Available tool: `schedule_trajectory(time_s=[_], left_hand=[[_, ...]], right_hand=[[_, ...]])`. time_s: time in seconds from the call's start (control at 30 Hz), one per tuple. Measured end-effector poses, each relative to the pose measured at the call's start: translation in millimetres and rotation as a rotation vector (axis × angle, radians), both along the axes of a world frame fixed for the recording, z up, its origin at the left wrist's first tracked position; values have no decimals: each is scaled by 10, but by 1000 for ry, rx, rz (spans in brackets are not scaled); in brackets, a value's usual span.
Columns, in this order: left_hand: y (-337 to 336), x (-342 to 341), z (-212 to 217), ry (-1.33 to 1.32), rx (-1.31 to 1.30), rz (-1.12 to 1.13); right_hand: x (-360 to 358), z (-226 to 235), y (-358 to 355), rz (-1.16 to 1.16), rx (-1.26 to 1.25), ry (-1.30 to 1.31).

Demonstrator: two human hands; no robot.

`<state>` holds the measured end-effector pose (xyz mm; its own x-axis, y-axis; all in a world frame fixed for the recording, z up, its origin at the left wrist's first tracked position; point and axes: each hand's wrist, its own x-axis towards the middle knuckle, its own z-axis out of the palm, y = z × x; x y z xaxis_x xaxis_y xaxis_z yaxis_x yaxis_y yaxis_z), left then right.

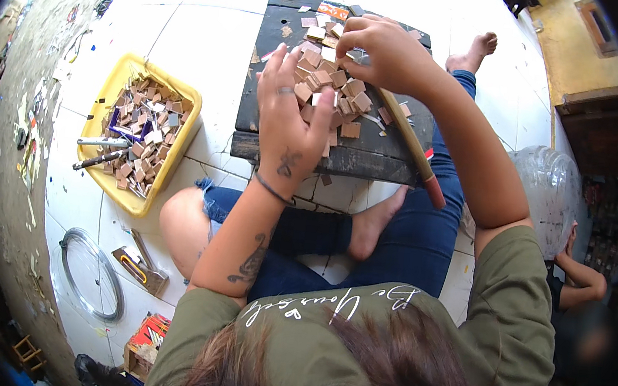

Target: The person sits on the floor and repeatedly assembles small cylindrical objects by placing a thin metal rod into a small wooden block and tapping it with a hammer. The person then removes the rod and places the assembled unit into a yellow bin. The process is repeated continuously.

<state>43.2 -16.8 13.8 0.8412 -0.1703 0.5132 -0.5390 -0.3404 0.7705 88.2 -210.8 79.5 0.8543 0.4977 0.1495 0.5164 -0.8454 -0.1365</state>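
A dark wooden low table (252, 109) stands in front of me, with a heap of small brown wooden squares (350, 129) spread over its middle. My left hand (292, 113) is at the left side of the heap, fingers apart, blurred at the tips, holding nothing. Over the far right part of the heap, my right hand (389, 55) has its fingers bent, thumb and forefinger close together; what lies in them is too small to make out. A wooden handle with a red end (412, 145) slants across the table's right side, its upper end hidden beneath my right hand.
At the left, a yellow basin (190, 129) holds many similar squares, with pens (100, 158) on its rim. A coil of clear tubing (119, 290) and a metal tool (139, 270) lie on the white tiles. A large plastic-wrapped bundle (544, 189) and another person's arm (576, 274) are at right.
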Motion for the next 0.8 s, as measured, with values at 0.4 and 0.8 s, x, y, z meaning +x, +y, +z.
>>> schedule_trajectory(time_s=[0.4,0.8], left_hand=[[29,-169,51,-43,600,-35],[33,-174,32,-38,581,-30]], right_hand=[[3,-57,-96,98,-81,-181],[3,-97,44,74,-277,-194]])
